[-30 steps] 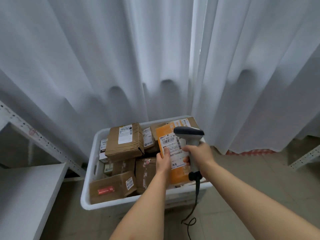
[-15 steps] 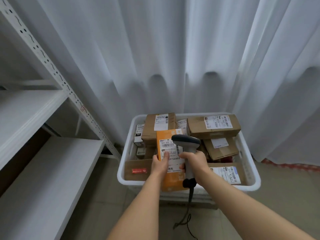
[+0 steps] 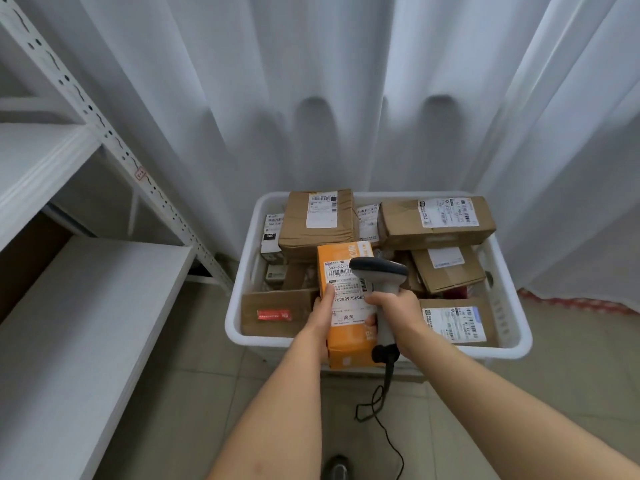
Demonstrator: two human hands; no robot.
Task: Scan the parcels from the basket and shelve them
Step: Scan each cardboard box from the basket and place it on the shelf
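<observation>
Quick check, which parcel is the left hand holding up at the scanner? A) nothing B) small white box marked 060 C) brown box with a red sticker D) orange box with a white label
D: the left hand grips the orange box, its white label facing the scanner held by the right hand.

I see an orange parcel upright in my left hand, label facing me. Brown parcels fill the white basket just beyond both hands.

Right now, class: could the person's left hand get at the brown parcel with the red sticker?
Probably not yet. The left hand grips the orange parcel, so it is occupied, though the red-sticker parcel lies uncovered just beside it in the basket.
</observation>
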